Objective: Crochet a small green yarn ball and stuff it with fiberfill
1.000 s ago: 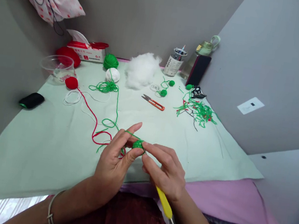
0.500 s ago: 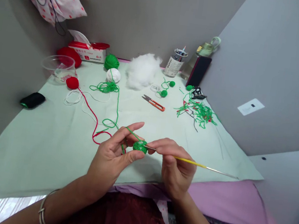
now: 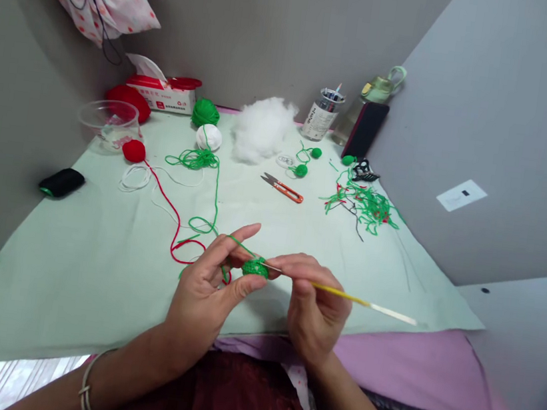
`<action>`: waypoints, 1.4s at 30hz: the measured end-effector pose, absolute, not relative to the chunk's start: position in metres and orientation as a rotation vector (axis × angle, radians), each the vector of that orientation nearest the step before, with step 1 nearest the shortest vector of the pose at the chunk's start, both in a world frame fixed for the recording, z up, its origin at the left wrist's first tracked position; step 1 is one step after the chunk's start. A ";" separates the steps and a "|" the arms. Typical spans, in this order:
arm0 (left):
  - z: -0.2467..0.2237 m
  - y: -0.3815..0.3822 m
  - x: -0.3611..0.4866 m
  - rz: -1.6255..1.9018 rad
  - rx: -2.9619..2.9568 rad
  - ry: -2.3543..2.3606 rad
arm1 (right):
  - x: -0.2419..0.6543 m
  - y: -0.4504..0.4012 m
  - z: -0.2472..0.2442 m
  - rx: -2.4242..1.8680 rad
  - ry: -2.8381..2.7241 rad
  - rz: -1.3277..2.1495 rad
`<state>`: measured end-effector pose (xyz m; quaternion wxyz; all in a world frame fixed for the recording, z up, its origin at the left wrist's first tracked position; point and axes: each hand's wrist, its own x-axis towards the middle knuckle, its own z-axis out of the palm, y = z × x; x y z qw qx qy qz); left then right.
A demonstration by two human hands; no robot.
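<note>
My left hand (image 3: 217, 271) pinches a small round green crochet piece (image 3: 256, 268) between thumb and fingers, its index finger raised. Green yarn (image 3: 216, 191) runs from a loose tangle over that finger to the piece. In my right hand (image 3: 319, 298) is a crochet hook (image 3: 342, 294) with a yellow grip, held like a pen. Its thin metal tip meets the top of the green piece; whether it sits inside a stitch I cannot make out. Red yarn (image 3: 167, 203) lies on the cloth beside my left hand.
Orange-handled thread snips (image 3: 283, 188) lie beyond my hands. White stuffing (image 3: 263, 130), a green yarn ball (image 3: 205, 113), a tissue box (image 3: 174, 99) and a clear plastic tub (image 3: 107, 126) stand at the back. Yarn scraps (image 3: 371, 208), a phone (image 3: 365, 131) and a bottle (image 3: 353, 118) are on the right.
My right hand has shifted slightly left with the crochet hook, bringing it closer to the green piece. The piece has tilted a little in my left hand.
</note>
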<state>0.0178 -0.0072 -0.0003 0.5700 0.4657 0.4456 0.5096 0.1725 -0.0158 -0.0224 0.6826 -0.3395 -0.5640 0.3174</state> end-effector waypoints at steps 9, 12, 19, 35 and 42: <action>0.003 -0.003 0.015 1.181 1.072 0.899 | 0.178 -0.014 -0.020 -0.730 -1.120 1.003; -0.004 -0.004 0.016 1.261 1.182 0.974 | 0.172 -0.017 -0.021 -0.786 -1.202 0.785; -0.014 -0.009 0.019 1.371 1.387 1.068 | 0.168 -0.018 -0.042 -0.738 -1.567 0.080; -0.004 -0.005 0.018 1.306 1.095 0.865 | 0.164 -0.016 -0.016 -0.684 -0.852 1.121; -0.003 -0.006 0.016 1.243 1.094 0.829 | 0.162 -0.015 -0.009 -0.674 -0.640 1.303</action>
